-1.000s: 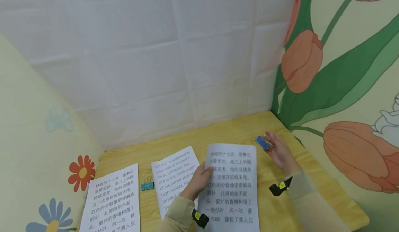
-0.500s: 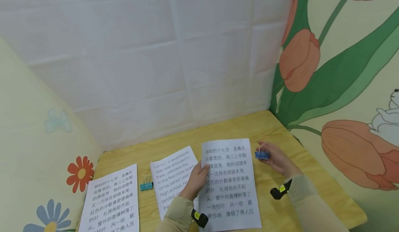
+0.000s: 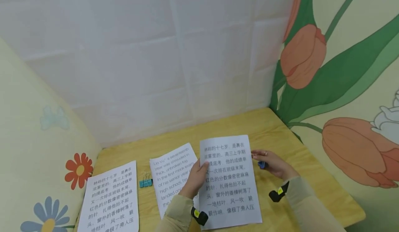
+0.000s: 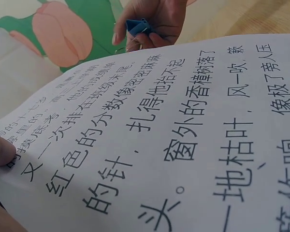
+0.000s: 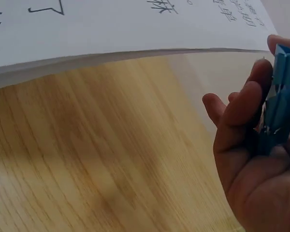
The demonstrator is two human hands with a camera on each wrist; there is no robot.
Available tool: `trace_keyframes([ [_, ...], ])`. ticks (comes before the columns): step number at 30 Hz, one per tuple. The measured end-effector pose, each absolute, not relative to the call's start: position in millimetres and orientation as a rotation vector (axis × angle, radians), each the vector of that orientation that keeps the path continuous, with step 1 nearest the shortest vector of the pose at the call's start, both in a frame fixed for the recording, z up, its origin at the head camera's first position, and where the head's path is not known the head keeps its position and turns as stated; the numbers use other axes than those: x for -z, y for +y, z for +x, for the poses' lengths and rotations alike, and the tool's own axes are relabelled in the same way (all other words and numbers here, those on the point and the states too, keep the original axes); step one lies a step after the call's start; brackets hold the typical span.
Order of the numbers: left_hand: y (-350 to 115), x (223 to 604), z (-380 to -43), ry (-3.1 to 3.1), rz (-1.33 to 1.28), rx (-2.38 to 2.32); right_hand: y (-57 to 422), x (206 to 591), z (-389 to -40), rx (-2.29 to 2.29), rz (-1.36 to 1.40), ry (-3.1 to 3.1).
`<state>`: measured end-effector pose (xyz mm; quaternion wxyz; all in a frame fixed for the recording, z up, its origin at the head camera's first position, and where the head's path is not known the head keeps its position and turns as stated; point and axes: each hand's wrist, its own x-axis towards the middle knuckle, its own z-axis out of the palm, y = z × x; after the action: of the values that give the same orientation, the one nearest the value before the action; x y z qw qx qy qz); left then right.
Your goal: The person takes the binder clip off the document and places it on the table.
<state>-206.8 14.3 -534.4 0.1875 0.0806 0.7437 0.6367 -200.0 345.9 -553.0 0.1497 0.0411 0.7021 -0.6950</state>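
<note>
My left hand (image 3: 196, 176) grips a stack of printed sheets (image 3: 229, 187) by its left edge, the thumb lying on top of the text. The stack is lifted and tilted above the table; in the left wrist view its page (image 4: 150, 130) bows upward. Beside the stack's right edge, my right hand (image 3: 275, 164) holds a blue binder clip (image 3: 263, 165) in curled fingers. The clip (image 4: 137, 26) shows past the paper's edge in the left wrist view, apart from the sheets. In the right wrist view the binder clip (image 5: 275, 106) lies against the palm, partly cut off.
A teal binder clip (image 3: 145, 183) lies on the wooden table (image 3: 237, 128) between a stack of Chinese text (image 3: 109, 197) at the left and a stack of English text (image 3: 171, 169). The English stack is partly covered by my left hand and the held sheets. Walls stand behind and at both sides.
The held sheets have moved slightly left and up. My right hand has come lower and nearer to their right edge, and the blue binder clip has turned in its fingers.
</note>
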Motion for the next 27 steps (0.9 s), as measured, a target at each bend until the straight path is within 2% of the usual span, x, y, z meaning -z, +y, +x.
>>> trace_keyframes([
  [6, 13, 537, -208, 2.089, 0.232, -1.803, 342, 556, -200, 1.953, 0.069, 2.028],
  [13, 15, 541, -210, 2.079, 0.212, -1.812, 340, 561, -200, 1.939, 0.162, 2.085],
  [27, 22, 554, -214, 1.942, 0.111, -1.867, 381, 566, -192, 1.848, 0.341, 2.293],
])
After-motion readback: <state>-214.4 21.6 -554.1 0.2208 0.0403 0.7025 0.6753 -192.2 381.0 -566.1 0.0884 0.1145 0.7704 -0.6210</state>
